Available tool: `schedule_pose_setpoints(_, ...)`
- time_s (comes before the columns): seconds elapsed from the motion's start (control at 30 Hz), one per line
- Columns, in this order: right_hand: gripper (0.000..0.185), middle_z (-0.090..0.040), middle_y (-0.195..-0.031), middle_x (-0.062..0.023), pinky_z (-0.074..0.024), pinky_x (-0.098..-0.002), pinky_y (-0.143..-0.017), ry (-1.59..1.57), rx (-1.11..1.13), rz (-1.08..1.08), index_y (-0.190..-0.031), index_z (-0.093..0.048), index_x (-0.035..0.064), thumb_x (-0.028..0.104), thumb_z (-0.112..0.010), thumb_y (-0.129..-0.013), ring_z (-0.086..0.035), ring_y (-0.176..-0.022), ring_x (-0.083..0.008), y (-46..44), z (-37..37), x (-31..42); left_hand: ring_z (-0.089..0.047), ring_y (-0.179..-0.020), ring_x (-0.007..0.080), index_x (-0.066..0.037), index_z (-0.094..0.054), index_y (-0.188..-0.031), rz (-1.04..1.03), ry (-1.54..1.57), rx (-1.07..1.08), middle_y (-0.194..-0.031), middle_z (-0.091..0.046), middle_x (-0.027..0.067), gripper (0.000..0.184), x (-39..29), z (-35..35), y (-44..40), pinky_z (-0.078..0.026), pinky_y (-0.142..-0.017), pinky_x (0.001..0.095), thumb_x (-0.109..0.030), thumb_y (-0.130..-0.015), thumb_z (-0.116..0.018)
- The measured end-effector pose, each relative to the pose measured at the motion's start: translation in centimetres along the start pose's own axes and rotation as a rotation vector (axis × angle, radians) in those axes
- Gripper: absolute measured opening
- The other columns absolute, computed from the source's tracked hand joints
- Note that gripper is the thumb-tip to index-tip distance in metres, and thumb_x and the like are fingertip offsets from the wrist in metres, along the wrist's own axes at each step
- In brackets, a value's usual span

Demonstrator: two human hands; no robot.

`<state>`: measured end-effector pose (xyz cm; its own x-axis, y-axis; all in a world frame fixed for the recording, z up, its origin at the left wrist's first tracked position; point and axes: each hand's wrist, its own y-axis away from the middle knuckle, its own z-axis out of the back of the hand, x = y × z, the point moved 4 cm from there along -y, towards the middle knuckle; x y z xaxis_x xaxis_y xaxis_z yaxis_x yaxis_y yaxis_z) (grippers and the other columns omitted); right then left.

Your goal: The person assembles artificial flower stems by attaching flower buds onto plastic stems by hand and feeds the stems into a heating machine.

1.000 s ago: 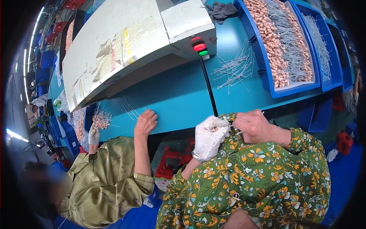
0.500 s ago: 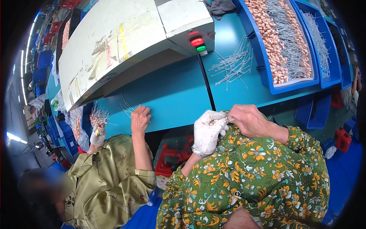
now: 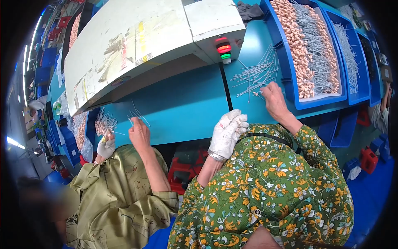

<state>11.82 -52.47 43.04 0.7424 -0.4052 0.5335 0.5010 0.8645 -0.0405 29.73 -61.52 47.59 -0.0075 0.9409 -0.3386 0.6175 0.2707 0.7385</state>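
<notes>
My left hand, in a worn white glove, is closed at the table's front edge; what its fingers hold, if anything, is hidden. Further right, my bare right hand reaches over the table with its fingertips pinched. At those fingertips is a thin grey wire piece with a copper-coloured end. A loose pile of grey wires lies just beyond the hand.
A blue bin at the right holds copper-coloured ends and grey wires; another blue bin stands beside it. A white machine housing with a signal light overhangs the teal table. A co-worker's hand is at the left.
My right hand has left my left hand and moved up and forward to the wire pile. My left hand has stayed almost in place. The co-worker's bare hand has shifted left.
</notes>
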Motion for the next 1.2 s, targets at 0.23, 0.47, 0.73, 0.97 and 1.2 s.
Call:
schedule_pose_setpoints(0.23,0.017,-0.053,-0.076,-0.0127,-0.0428,-0.0305,-0.058,-0.507,0.098,-0.131,-0.097,-0.057,-0.0012,0.002,-0.057,-0.081,-0.055,-0.068,-0.0235,-1.9,6.1,4.7,-0.059,-0.082,0.0181,0.002,-0.049,-0.112,-0.046,-0.089,0.058,-0.104,-0.059,0.0151,0.025,-1.2,-1.4,0.8,-0.049,-0.069,0.0247,-0.002,-0.088,-0.054)
schedule_pose_setpoints(0.47,0.010,-0.051,-0.069,-0.0029,-0.0395,-0.0235,-0.053,-0.928,0.359,-0.284,-0.088,-0.060,-0.0017,0.004,-0.052,-0.086,-0.048,-0.060,-0.0083,-0.8,6.2,8.7,-0.059,-0.085,0.0179,0.003,-0.053,-0.107,-0.115,-0.096,0.059,-0.104,-0.059,0.0131,0.023,-1.5,-1.2,1.6,-0.049,-0.072,0.0256,-0.001,-0.085,-0.056)
schedule_pose_setpoints(0.73,0.010,-0.047,-0.066,0.0036,-0.0360,-0.0199,-0.050,-1.243,0.561,-0.470,-0.090,-0.058,0.0008,0.005,-0.050,-0.089,-0.041,-0.058,-0.0030,-0.2,5.2,9.6,-0.057,-0.075,0.0144,0.005,-0.052,-0.105,-0.226,-0.282,-0.047,-0.096,-0.058,0.0121,0.021,-2.6,-2.0,3.1,-0.047,-0.067,0.0247,0.001,-0.085,-0.054)
schedule_pose_setpoints(0.97,0.008,-0.050,-0.069,0.0017,-0.0355,-0.0219,-0.053,-1.071,0.543,-0.395,-0.089,-0.056,-0.0002,0.006,-0.051,-0.087,-0.040,-0.060,-0.0043,0.0,5.5,9.8,-0.058,-0.076,0.0143,0.005,-0.053,-0.104,-0.145,-0.198,0.029,-0.096,-0.060,0.0117,0.021,-2.1,-2.1,2.8,-0.049,-0.066,0.0246,0.000,-0.084,-0.056)
schedule_pose_setpoints(1.2,0.006,-0.054,-0.072,-0.0054,-0.0400,-0.0265,-0.056,-0.899,0.449,-0.266,-0.086,-0.056,-0.0008,0.004,-0.053,-0.084,-0.049,-0.063,-0.0114,-0.3,6.3,10.1,-0.059,-0.074,0.0135,0.004,-0.054,-0.104,-0.214,-0.335,0.028,-0.090,-0.061,0.0102,0.021,-2.2,-2.3,3.2,-0.049,-0.065,0.0241,0.002,-0.083,-0.055)
